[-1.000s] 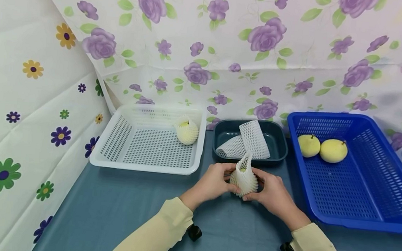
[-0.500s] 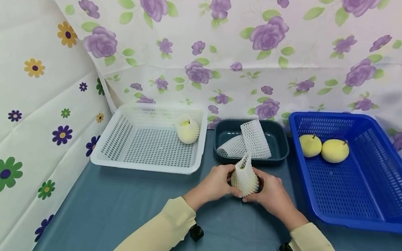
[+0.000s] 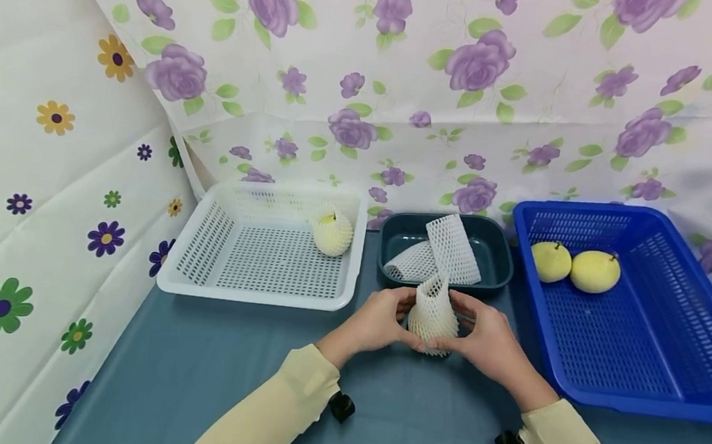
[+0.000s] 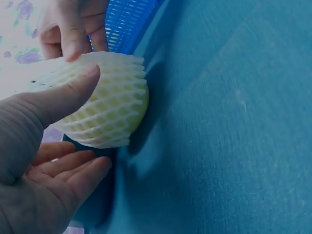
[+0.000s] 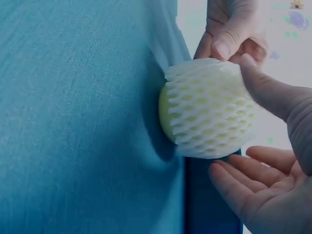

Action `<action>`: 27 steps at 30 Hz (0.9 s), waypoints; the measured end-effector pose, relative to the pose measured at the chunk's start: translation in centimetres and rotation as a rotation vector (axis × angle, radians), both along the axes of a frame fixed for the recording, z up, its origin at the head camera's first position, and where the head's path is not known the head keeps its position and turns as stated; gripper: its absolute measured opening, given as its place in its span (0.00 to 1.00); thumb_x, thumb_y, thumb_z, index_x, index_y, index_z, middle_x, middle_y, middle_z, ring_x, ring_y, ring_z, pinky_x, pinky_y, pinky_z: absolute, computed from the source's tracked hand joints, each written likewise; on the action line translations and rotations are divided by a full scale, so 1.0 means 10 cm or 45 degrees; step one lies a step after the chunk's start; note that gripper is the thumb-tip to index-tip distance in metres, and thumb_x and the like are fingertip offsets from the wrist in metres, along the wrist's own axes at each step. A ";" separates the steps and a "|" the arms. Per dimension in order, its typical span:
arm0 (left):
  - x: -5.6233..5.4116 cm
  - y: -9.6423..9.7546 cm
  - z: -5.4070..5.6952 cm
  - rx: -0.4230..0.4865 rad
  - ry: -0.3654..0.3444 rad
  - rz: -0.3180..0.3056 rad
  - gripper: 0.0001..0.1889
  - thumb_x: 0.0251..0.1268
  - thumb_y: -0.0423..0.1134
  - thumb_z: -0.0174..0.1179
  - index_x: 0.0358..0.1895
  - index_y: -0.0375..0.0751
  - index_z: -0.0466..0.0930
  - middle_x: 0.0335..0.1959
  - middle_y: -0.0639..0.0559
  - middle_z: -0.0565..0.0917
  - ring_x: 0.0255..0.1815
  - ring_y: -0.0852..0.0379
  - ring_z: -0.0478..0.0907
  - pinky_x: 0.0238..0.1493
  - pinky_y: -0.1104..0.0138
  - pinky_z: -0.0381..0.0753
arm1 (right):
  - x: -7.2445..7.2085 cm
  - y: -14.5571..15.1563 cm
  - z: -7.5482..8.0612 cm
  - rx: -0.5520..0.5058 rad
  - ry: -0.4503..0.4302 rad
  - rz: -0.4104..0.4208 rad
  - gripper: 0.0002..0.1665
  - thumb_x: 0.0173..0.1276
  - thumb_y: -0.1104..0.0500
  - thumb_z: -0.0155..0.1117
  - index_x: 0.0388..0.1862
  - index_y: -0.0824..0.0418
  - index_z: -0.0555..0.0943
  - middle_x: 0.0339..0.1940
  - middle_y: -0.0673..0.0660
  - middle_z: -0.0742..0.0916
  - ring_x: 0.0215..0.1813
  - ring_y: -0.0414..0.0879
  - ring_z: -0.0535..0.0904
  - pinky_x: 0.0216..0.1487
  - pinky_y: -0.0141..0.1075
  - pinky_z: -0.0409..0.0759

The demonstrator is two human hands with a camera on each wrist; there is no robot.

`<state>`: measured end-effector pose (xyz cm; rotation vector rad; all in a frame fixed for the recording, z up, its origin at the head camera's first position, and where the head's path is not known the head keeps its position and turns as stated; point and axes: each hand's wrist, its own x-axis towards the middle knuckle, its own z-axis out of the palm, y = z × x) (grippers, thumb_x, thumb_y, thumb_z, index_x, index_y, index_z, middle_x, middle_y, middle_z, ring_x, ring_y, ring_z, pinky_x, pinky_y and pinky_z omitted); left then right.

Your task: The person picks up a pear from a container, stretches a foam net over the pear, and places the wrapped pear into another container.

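A yellow pear in a white foam net sleeve [image 3: 433, 317] stands on the table between both hands. My left hand [image 3: 382, 319] holds its left side, the thumb [image 4: 80, 90] lying on the mesh in the left wrist view. From the right, my right hand [image 3: 488, 338] holds the same pear, its thumb tip on the net near the top. Around the pear's base, a strip of bare yellow skin [image 5: 165, 114] shows below the net in the right wrist view. The sleeve's loose upper end rises above the fruit, and the stem is hidden in the head view.
Behind the hands, a dark green tray [image 3: 402, 228] holds white foam nets [image 3: 455, 251]. The white basket [image 3: 252, 296] at left contains a net-covered pear [image 3: 332, 235]. At right, a blue basket [image 3: 613, 354] has two bare pears, one round [image 3: 550, 262], one lying over [image 3: 594, 272].
The net's lower edge sits slightly lower, and its upper end looks wider and covers the stem that showed before. Both hands stay on the pear, with the right fingers shifted a little.
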<state>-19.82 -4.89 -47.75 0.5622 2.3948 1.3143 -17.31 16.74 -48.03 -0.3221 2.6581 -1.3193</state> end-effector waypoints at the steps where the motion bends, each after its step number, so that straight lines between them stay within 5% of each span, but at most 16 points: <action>1: 0.00 0.01 -0.01 0.007 0.007 -0.012 0.45 0.37 0.48 0.77 0.65 0.53 0.67 0.60 0.59 0.75 0.58 0.63 0.75 0.55 0.68 0.78 | 0.00 -0.01 -0.01 0.003 -0.004 0.003 0.57 0.41 0.37 0.77 0.69 0.56 0.65 0.63 0.57 0.76 0.59 0.52 0.77 0.53 0.47 0.80; 9: 0.02 0.06 -0.11 -0.013 0.032 -0.048 0.43 0.37 0.47 0.77 0.64 0.54 0.68 0.53 0.60 0.79 0.49 0.67 0.78 0.47 0.71 0.80 | 0.00 -0.04 -0.12 0.019 -0.114 0.041 0.54 0.40 0.38 0.78 0.66 0.54 0.67 0.55 0.55 0.81 0.52 0.48 0.80 0.43 0.39 0.82; 17: -0.02 -0.03 -0.08 0.038 0.004 -0.031 0.39 0.40 0.45 0.76 0.62 0.54 0.70 0.52 0.59 0.79 0.49 0.63 0.79 0.47 0.68 0.81 | -0.02 -0.13 -0.06 0.047 -0.120 0.034 0.56 0.41 0.34 0.75 0.68 0.53 0.64 0.56 0.55 0.80 0.51 0.48 0.80 0.37 0.35 0.81; 23: -0.04 -0.10 0.03 0.191 -0.016 0.018 0.41 0.43 0.50 0.74 0.65 0.54 0.67 0.55 0.59 0.77 0.52 0.61 0.78 0.49 0.68 0.81 | -0.02 -0.14 0.06 -0.046 0.015 -0.038 0.57 0.44 0.33 0.72 0.69 0.53 0.61 0.55 0.55 0.80 0.50 0.48 0.79 0.41 0.38 0.82; 27: 0.00 -0.10 0.30 0.380 -0.076 0.129 0.38 0.50 0.46 0.71 0.66 0.50 0.65 0.55 0.53 0.78 0.53 0.56 0.78 0.50 0.67 0.81 | -0.03 -0.16 0.17 -0.191 0.051 -0.144 0.48 0.52 0.33 0.67 0.67 0.52 0.62 0.54 0.54 0.81 0.48 0.47 0.79 0.41 0.36 0.82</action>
